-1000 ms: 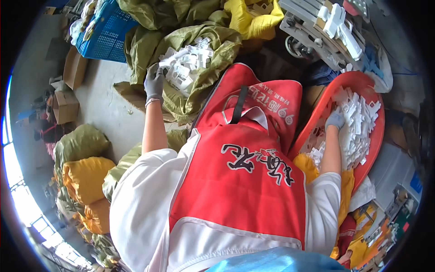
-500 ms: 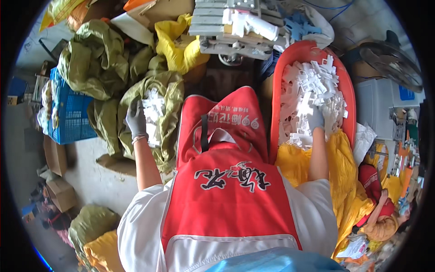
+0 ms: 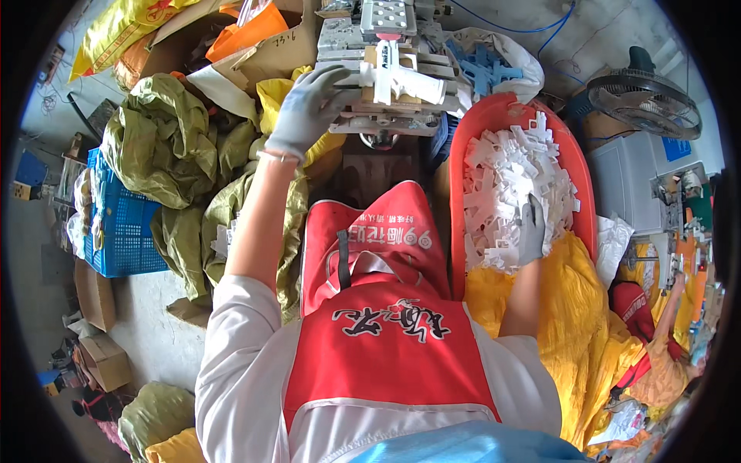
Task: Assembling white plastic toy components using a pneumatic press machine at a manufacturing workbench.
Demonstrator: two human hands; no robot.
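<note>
My left hand (image 3: 309, 112), in a grey glove, reaches over the machine bed with its fingers stretched out and apart. Just right of its fingertips lies a white plastic toy gun (image 3: 401, 80) on the machine's fixture (image 3: 390, 21); I cannot tell whether they touch. On the right, my gloved right hand (image 3: 531, 231) lies with extended fingers on a heap of white plastic toy gun pieces (image 3: 513, 166). That heap fills a red tub (image 3: 457, 201). More white pieces (image 3: 224, 239) show in an olive woven sack (image 3: 289, 224), partly hidden behind my left forearm.
Yellow sacking (image 3: 575, 309) drapes over the tub's near end. Blue plastic toy gun pieces (image 3: 490, 73) lie beyond the tub, near a black fan (image 3: 644, 96). A blue crate (image 3: 127, 228) stands at the left. Another person (image 3: 664, 370) sits at the far right.
My left hand has left the olive sack and moved up and right to the machine. My right hand stays at the heap, slightly lower in view. The whole view has shifted a little.
</note>
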